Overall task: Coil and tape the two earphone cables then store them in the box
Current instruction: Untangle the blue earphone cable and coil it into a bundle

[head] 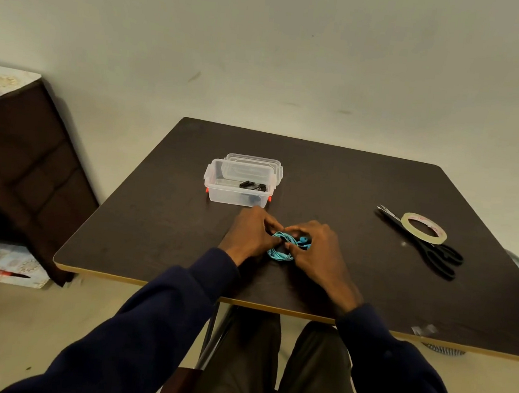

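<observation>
A coiled light-blue earphone cable [281,252] sits between my two hands over the dark table [160,218]. My left hand [249,233] pinches the coil's left side. My right hand [316,250] pinches its right side, near the blue earbuds [304,241]. Just beyond my hands stands a clear plastic box [218,184], open, with a black coiled earphone [253,185] inside. Its clear lid [253,161] lies behind it. A roll of clear tape [424,228] rests on black scissors [438,253] at the right.
A small scrap of tape [424,329] is stuck at the table's front edge on the right. A dark cabinet [24,165] stands to the left of the table. The wall runs close behind the table's far edge.
</observation>
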`<act>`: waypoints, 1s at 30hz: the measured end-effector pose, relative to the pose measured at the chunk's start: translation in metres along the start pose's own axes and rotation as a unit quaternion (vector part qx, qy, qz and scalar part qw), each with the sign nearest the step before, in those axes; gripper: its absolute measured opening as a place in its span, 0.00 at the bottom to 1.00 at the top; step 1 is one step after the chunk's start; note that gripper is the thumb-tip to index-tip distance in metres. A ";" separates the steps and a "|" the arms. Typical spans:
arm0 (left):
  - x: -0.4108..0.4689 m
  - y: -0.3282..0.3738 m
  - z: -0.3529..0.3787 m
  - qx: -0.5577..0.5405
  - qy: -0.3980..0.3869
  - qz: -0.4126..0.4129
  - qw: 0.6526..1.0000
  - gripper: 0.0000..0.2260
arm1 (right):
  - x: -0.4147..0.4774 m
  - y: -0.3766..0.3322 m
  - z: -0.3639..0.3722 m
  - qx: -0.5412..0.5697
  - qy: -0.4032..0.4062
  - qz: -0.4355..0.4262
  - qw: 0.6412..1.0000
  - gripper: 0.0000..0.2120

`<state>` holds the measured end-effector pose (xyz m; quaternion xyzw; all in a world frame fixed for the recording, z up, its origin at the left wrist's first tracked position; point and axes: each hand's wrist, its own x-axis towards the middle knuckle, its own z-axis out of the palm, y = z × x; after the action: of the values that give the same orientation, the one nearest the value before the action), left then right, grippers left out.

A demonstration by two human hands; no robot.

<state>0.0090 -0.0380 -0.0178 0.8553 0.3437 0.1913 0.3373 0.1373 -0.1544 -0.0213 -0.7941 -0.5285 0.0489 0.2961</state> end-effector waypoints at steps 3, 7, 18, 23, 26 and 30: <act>-0.001 -0.002 0.001 -0.001 0.022 -0.005 1.000 0.09 | 0.000 0.002 0.000 0.015 0.008 0.013 1.000 0.11; -0.004 -0.002 0.004 0.002 0.042 -0.007 0.999 0.11 | 0.004 0.000 -0.002 0.006 0.011 0.029 1.000 0.09; -0.009 -0.001 0.009 -0.010 0.051 0.045 0.998 0.07 | 0.001 0.006 0.000 0.056 0.029 0.015 0.998 0.12; -0.010 -0.003 0.008 -0.030 0.051 0.056 0.997 0.09 | -0.001 0.007 -0.004 0.075 0.058 0.002 0.996 0.10; -0.009 -0.003 0.010 -0.037 0.054 0.054 0.996 0.09 | -0.001 0.005 -0.005 0.087 0.058 -0.011 0.994 0.10; -0.007 -0.001 0.013 -0.055 0.066 0.047 0.995 0.10 | -0.001 0.005 -0.006 0.098 0.058 -0.025 0.993 0.10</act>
<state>0.0111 -0.0479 -0.0281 0.8363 0.3132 0.2813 0.3513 0.1435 -0.1593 -0.0192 -0.7494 -0.5227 0.0463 0.4037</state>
